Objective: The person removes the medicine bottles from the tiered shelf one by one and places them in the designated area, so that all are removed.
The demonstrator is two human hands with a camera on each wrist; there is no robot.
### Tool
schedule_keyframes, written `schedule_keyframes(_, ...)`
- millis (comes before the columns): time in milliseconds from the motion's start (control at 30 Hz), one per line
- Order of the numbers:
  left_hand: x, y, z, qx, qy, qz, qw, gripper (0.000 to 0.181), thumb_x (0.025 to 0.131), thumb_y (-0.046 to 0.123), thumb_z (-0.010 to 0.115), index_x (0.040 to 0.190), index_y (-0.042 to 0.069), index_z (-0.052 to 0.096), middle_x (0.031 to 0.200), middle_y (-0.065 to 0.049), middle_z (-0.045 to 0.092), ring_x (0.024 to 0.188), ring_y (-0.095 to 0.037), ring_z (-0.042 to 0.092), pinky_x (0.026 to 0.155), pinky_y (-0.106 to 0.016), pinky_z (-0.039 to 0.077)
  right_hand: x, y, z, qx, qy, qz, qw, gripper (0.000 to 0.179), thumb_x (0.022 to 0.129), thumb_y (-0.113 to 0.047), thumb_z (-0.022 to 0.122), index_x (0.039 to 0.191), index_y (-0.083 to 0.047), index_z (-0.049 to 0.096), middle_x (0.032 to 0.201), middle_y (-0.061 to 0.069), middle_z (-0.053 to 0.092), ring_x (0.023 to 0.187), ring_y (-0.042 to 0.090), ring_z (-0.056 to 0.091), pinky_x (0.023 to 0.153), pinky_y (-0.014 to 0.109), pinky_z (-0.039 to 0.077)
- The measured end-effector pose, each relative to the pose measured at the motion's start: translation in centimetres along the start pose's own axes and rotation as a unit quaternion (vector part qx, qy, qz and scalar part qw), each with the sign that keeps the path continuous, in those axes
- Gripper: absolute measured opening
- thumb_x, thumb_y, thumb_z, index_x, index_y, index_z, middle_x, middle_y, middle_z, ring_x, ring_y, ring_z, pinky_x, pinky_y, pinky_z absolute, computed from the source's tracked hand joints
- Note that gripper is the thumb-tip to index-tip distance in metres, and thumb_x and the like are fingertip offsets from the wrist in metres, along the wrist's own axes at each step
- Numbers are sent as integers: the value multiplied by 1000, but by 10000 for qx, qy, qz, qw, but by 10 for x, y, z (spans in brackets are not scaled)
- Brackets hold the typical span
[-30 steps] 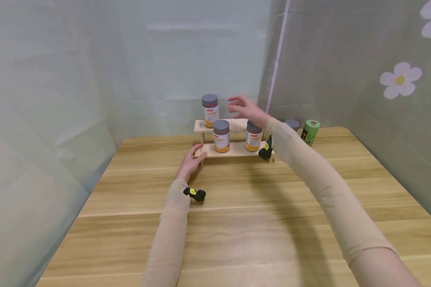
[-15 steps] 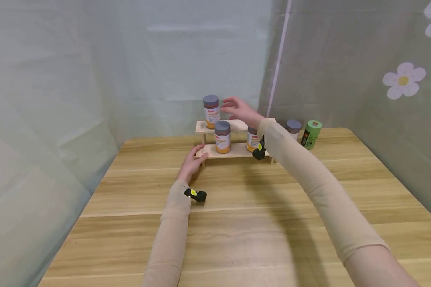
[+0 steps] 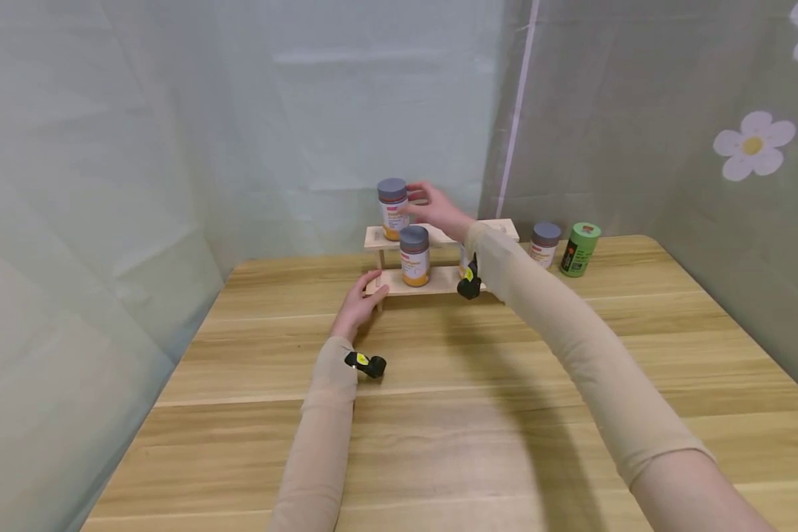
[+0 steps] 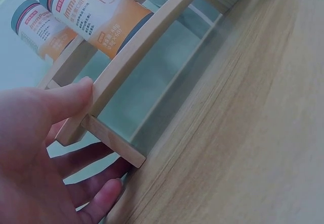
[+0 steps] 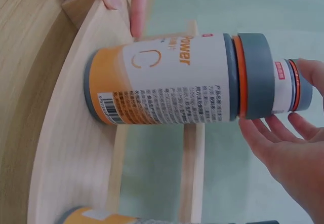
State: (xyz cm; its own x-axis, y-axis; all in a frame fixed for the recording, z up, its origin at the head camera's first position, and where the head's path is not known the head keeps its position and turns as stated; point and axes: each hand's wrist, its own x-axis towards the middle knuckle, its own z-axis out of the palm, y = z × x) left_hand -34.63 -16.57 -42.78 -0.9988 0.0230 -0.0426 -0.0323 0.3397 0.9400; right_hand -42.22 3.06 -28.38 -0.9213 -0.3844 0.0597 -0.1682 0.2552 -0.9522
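Observation:
A two-tier wooden rack stands at the back of the table. On its upper tier, at the left, is an upright supplement bottle with a grey cap, white label and orange base. My right hand has its thumb and fingers around this bottle near the cap; the right wrist view shows the bottle partly hidden. Matching bottles stand on the lower tier: one at left, another mostly behind my right wrist. My left hand grips the rack's left end, thumb on the lower shelf.
Right of the rack, on the table, stand another grey-capped bottle and a green canister. A pale curtain hangs behind the table, with a flower-printed part at the right.
My right hand has moved left over the upper tier and closed in around the upper bottle. The left hand has stayed on the rack's end.

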Motion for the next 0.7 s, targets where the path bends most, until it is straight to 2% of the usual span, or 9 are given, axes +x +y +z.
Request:
schedule_keyframes(267, -1, 1, -2, 72, -10, 10, 10000, 53, 97, 32, 59, 146, 21, 42, 160, -7, 28, 150, -28, 20, 123, -48, 14, 6, 5, 6, 27, 53, 62, 10000, 70, 93, -23, 65, 150, -12, 26, 151, 17, 36, 138, 29, 41, 110, 40, 43)
schedule_keyframes(700, -2, -1, -3, -18, -6, -80, 10000, 52, 96, 32, 59, 145, 22, 43, 160, -7, 28, 150, -28, 21, 123, -48, 15, 9, 4, 17, 87, 205, 228, 9995, 76, 92, -28, 66, 153, -16, 21, 153, 14, 35, 137, 29, 42, 106, 42, 45)
